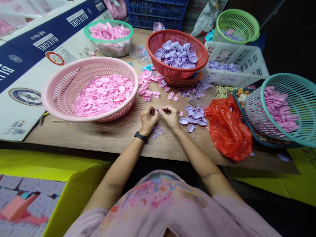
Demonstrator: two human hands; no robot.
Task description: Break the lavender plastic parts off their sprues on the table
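Observation:
My left hand [148,119] and my right hand [171,116] meet over the middle of the wooden table [118,135], fingers pinched together on a small purple plastic piece [158,112] between them. A black band sits on my left wrist. Under the hands lies a purple plastic sprue [157,131]. Just right of my right hand is a small pile of purple round pieces [195,116]. A cluster of pink square pieces [148,86] lies just beyond the hands.
A big pink basket [61,92] of pink parts stands left; a red basket [158,42] of purple parts behind. A green bowl [86,33], white crate [256,59], green basket [254,29] and tilted teal basket [306,98] ring the table. A red bag [229,128] lies right.

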